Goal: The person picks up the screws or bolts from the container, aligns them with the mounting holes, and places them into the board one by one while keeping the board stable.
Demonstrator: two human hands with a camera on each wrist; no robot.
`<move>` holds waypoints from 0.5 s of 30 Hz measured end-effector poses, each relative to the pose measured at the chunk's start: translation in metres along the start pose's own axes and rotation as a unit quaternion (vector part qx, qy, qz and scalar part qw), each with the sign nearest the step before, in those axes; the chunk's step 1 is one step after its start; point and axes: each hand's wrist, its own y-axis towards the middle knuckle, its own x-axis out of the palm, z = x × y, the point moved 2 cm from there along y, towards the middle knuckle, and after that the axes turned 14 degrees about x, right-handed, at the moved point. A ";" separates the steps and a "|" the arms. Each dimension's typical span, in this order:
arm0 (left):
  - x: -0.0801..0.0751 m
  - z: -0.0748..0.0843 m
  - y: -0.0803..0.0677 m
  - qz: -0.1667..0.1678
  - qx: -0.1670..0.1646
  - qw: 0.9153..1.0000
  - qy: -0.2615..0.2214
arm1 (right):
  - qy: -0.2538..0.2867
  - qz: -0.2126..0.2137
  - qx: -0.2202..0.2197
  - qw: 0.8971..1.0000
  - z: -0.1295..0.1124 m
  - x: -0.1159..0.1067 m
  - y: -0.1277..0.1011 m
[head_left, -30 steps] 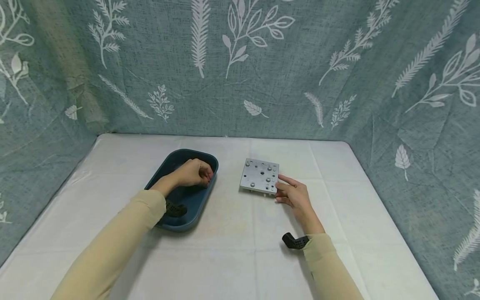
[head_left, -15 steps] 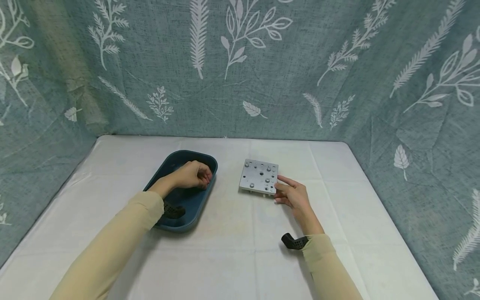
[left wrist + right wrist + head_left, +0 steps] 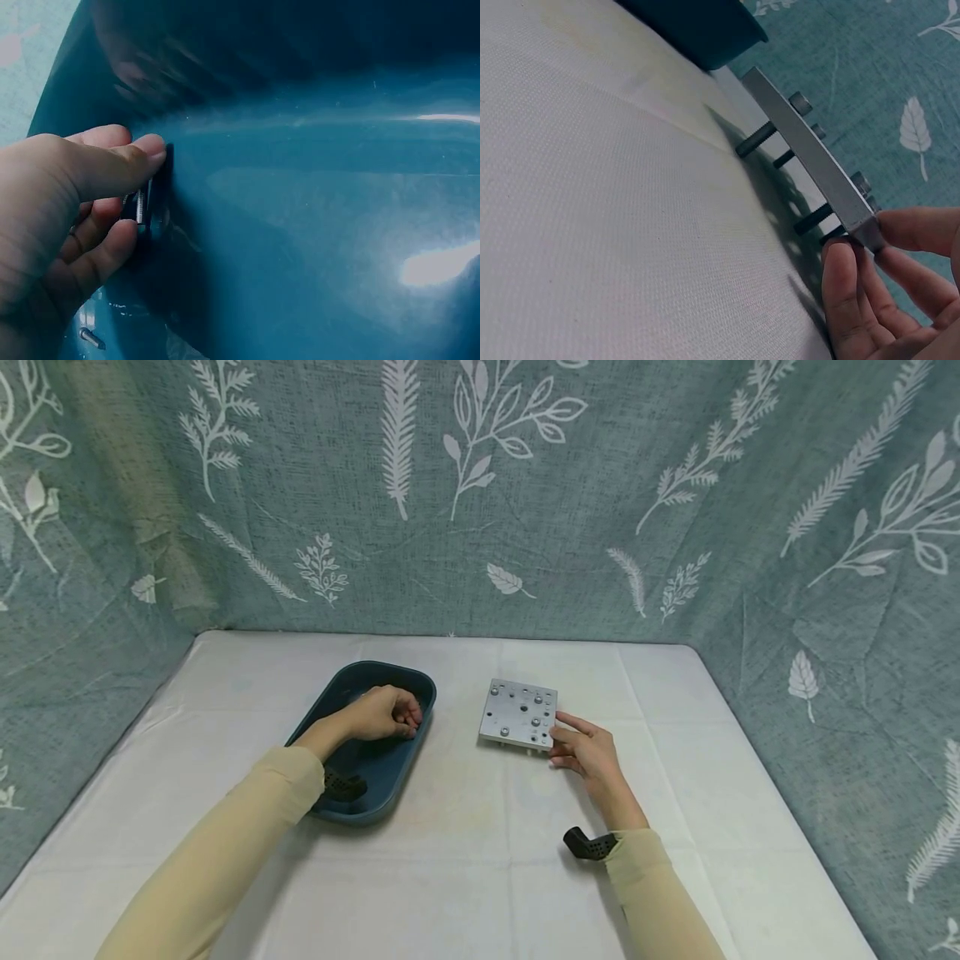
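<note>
A dark blue tray (image 3: 330, 693) lies left of the middle of the table. Inside it my left hand (image 3: 408, 718) has its fingers curled. The left wrist view shows this left hand (image 3: 146, 187) pinching a small dark screw (image 3: 141, 206) between thumb and fingers, just over the tray floor (image 3: 315, 225). A square metal plate (image 3: 519, 713) with several screws in it stands on the cloth to the right of the tray. My right hand (image 3: 562, 735) pinches its near right corner. In the right wrist view the plate (image 3: 810, 161) stands raised on screw shanks, held by my right hand (image 3: 870, 240).
Another loose screw (image 3: 90, 337) lies in the tray by my palm. The white tablecloth (image 3: 480, 860) spreads out in front. A teal leaf-print curtain (image 3: 480, 510) closes off the back and both sides. Black wrist mounts (image 3: 588, 843) sit at my sleeves.
My left hand has shifted slightly back and to the left inside the tray. The right hand and the plate have stayed put.
</note>
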 end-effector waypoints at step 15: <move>-0.021 0.057 0.005 0.222 0.011 0.973 -0.055 | -0.006 0.006 0.008 1.000 -0.002 0.001 -0.002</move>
